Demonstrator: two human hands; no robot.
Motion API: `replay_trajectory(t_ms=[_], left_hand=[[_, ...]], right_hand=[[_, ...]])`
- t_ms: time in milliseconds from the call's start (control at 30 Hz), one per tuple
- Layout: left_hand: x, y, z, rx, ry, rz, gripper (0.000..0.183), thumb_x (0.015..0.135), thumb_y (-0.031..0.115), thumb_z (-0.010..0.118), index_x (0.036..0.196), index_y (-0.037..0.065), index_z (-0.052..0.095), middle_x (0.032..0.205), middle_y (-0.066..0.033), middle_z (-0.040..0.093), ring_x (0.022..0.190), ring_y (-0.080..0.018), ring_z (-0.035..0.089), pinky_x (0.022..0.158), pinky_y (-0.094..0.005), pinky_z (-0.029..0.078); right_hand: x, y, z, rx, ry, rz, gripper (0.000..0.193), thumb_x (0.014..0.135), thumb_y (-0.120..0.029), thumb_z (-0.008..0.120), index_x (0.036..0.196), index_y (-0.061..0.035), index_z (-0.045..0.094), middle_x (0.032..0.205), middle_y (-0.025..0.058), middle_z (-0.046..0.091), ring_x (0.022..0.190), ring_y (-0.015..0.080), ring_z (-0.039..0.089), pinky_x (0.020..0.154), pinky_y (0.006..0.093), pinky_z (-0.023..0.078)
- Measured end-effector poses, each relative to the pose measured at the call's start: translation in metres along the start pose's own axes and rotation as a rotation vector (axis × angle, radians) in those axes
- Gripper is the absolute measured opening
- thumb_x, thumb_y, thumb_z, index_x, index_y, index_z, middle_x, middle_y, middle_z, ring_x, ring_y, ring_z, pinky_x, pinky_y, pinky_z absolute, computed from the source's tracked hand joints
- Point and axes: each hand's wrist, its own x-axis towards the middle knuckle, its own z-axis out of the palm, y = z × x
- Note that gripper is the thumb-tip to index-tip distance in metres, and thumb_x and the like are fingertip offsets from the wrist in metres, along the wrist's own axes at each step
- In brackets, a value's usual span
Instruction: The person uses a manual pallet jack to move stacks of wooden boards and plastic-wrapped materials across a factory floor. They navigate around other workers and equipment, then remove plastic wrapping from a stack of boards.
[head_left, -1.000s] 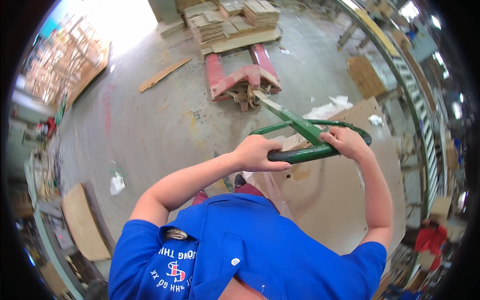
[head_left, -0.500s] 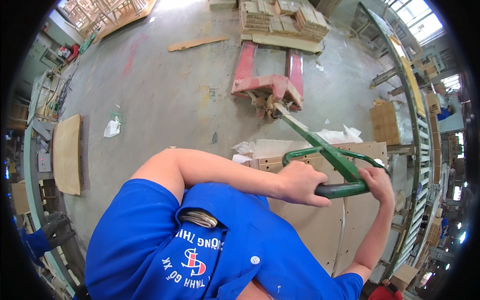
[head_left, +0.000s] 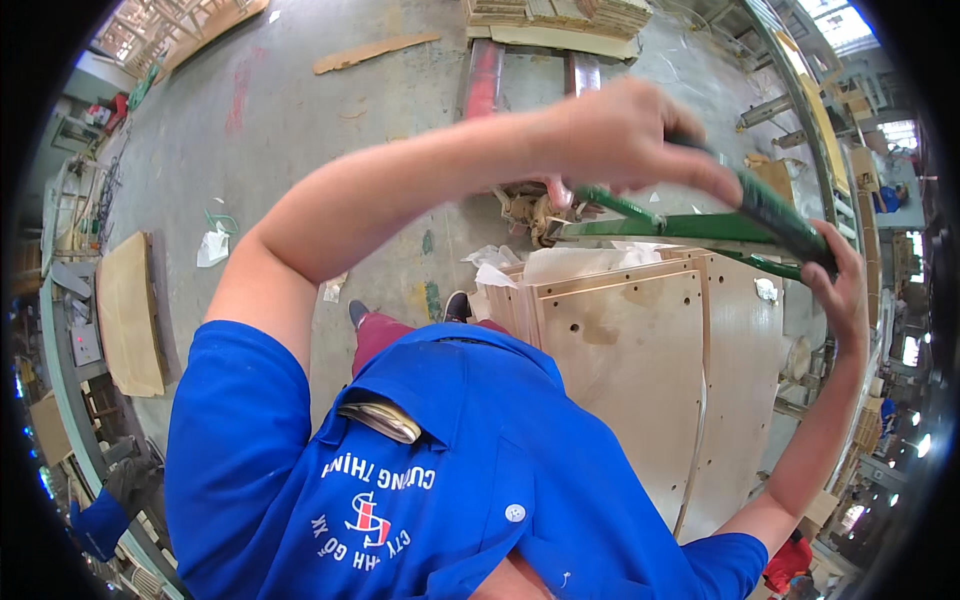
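Both hands hold the green handle (head_left: 690, 228) of a pallet jack, gripping the dark crossbar (head_left: 783, 218) at its end. My left hand (head_left: 630, 140) is closed around the bar's far-left end, slightly blurred. Around the near-right end wraps my right hand (head_left: 843, 280), its thumb showing beneath the bar. The handle is raised close to the camera. Its lower end joins the jack's dirty metal base (head_left: 530, 212), partly covered by my left forearm. Two red forks (head_left: 482, 78) run from the base under a stack of wooden pieces (head_left: 560, 15).
Large drilled wooden panels (head_left: 620, 350) are stacked right in front of my body, with white wrapping (head_left: 590, 262) along their far edge. A roller conveyor (head_left: 845, 215) runs along the right. At left lies a brown board (head_left: 130, 315); a flat strip (head_left: 375, 53) lies on the floor.
Both hands have lifted the handle up and away, swinging it from low over the panels to a higher position. My feet and more of the panels now show.
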Motion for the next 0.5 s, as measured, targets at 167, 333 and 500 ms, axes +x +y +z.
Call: replay_trajectory(t_ms=[167, 333, 500], left_hand=[[0.007, -0.016, -0.058, 0.064, 0.261, 0.166, 0.057, 0.075, 0.062, 0.059, 0.057, 0.008, 0.062, 0.046, 0.0001, 0.051, 0.042, -0.0079, 0.052, 0.044, -0.0214, 0.041], [0.028, -0.029, -0.092, -0.007, 0.366, 0.238, 0.057, 0.086, 0.055, 0.049, 0.059, 0.006, 0.060, 0.047, -0.0013, 0.051, 0.042, -0.0084, 0.051, 0.043, -0.0215, 0.040], [0.042, -0.033, -0.126, -0.063, 0.285, 0.232, 0.059, 0.091, 0.051, 0.039, 0.062, 0.003, 0.056, 0.044, -0.0048, 0.049, 0.040, -0.0137, 0.052, 0.040, -0.0272, 0.042]], right_hand=[[0.024, -0.019, 0.003, 0.098, -0.061, 0.225, 0.057, 0.080, -0.060, 0.054, 0.077, -0.0035, 0.052, 0.058, -0.0024, 0.042, 0.055, 0.0058, 0.043, 0.050, 0.0216, 0.035], [0.005, -0.056, 0.019, 0.095, 0.082, 0.444, 0.052, 0.085, -0.055, 0.052, 0.074, -0.0044, 0.051, 0.055, -0.0032, 0.040, 0.051, 0.0035, 0.040, 0.046, 0.0202, 0.034], [0.012, -0.107, 0.035, 0.124, 0.145, 0.685, 0.051, 0.084, -0.051, 0.057, 0.086, 0.0002, 0.058, 0.057, -0.0002, 0.046, 0.051, 0.0069, 0.042, 0.047, 0.0234, 0.033]])
